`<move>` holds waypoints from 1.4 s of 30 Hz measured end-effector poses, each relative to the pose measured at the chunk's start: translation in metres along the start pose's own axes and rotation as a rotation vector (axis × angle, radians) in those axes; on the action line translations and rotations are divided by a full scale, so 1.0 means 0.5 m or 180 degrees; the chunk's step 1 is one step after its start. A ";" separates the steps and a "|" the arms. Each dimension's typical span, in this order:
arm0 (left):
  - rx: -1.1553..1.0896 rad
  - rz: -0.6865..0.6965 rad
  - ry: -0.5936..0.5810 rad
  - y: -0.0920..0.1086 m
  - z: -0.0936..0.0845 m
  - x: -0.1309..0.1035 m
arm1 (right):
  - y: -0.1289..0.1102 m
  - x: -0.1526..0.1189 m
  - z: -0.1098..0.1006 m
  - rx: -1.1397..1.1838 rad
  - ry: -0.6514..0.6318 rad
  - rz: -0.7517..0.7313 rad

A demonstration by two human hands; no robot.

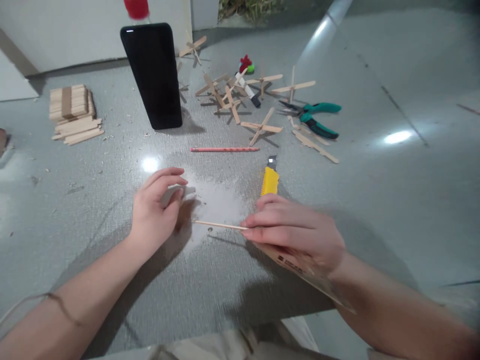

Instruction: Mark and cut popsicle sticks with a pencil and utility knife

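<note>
My right hand (296, 230) pinches one end of a thin wooden stick (221, 225), which points left above the grey surface. A yellow box cutter (270, 181) with its dark tip pointing away sits just beyond my right fingers, which hide its lower part. Beneath that hand and wrist lies a long, pale item with black print (296, 267), mostly covered. My left hand (155, 200) is open, fingers loosely bent with nothing between them, left of the stick's free end. Below the stick is a small dark round spot (210, 229).
A dark phone (155, 77) stands before a red-capped bottle (137, 9). Banded craft sticks (71, 102) lie left. Crossed-stick pieces (261, 127), a marker (247, 90), a pencil (225, 149), teal-handled pliers (313, 117) and broken sticks (315, 146) spread across the far side.
</note>
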State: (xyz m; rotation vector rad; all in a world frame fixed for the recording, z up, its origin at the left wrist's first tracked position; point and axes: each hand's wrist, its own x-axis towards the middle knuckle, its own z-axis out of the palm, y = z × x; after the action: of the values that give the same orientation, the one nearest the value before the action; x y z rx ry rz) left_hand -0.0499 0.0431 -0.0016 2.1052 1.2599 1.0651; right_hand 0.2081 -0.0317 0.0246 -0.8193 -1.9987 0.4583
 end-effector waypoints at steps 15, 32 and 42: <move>0.0649 0.2758 0.0086 0.075 -0.009 -0.014 | -0.015 0.000 0.001 -0.0134 -0.0062 -0.0033; 0.0629 0.2099 -0.0542 0.069 0.010 -0.038 | -0.007 -0.005 0.019 -0.0211 -0.0237 -0.0142; -0.0321 0.0854 -0.0657 0.061 0.004 -0.024 | 0.006 0.004 0.004 0.0108 -0.0135 0.0308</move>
State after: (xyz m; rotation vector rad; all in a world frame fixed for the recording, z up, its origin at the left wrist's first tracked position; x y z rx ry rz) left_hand -0.0357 0.0182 0.0145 2.2822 0.8275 0.9652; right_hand 0.2066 -0.0284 0.0229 -0.8945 -1.9906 0.5682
